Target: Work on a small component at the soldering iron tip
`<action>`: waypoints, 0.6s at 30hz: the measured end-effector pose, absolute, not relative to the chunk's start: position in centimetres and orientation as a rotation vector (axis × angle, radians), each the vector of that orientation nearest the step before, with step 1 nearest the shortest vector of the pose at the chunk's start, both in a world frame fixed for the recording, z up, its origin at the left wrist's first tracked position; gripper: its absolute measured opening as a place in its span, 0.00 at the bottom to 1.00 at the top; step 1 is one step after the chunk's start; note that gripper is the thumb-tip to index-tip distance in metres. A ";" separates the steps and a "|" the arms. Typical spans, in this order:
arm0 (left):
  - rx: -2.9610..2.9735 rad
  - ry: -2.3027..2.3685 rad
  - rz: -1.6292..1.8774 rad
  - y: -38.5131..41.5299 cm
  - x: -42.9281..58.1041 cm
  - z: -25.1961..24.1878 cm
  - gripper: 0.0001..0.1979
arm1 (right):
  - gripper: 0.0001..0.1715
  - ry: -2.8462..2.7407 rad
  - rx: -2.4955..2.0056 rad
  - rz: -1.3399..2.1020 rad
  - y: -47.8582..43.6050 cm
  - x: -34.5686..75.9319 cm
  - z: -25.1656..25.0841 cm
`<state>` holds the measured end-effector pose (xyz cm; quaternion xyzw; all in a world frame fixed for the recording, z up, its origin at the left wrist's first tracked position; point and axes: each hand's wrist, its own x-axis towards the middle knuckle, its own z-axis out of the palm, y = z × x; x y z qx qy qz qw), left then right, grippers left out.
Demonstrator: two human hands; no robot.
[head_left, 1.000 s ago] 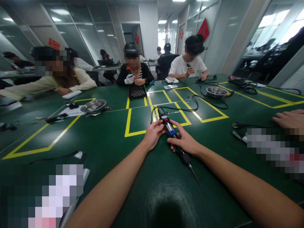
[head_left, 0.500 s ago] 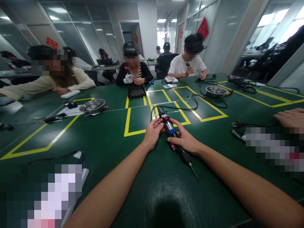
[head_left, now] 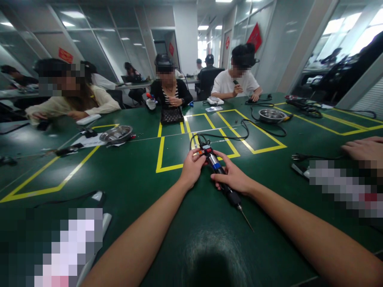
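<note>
An electric screwdriver with a black body, a silver and blue collar and a red part at its back end lies slanted on the green table, its bit pointing toward me. My left hand pinches the red back end, where a black cable leaves it. My right hand is wrapped around the black grip in the middle.
Yellow tape rectangles mark the table. Two metal bowls and a black tray stand farther off. Several people sit around the far side. Another person's hand rests at the right edge.
My hands and the screwdriver have barely moved. The person opposite has lowered a gloved hand to the left with a red-tipped tool.
</note>
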<state>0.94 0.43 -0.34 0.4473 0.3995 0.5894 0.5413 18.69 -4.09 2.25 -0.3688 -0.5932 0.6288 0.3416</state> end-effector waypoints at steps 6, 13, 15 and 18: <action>1.320 1.035 1.449 0.3 -0.1 0.2 0.22 | 0.60 -1.563 -0.976 1.627 -4.1 18.8 2.2; 1.527 1.151 1.525 0.1 -0.5 0.2 0.11 | 0.59 -1.516 -0.978 1.607 -4.2 18.5 2.4; 1.515 1.160 1.533 0.2 -0.5 0.0 0.11 | 0.59 -1.483 -0.984 1.605 -4.2 18.4 2.4; 1.549 1.205 1.495 0.2 -0.3 -0.2 0.11 | 0.58 -1.435 -0.969 1.590 -4.2 18.4 2.3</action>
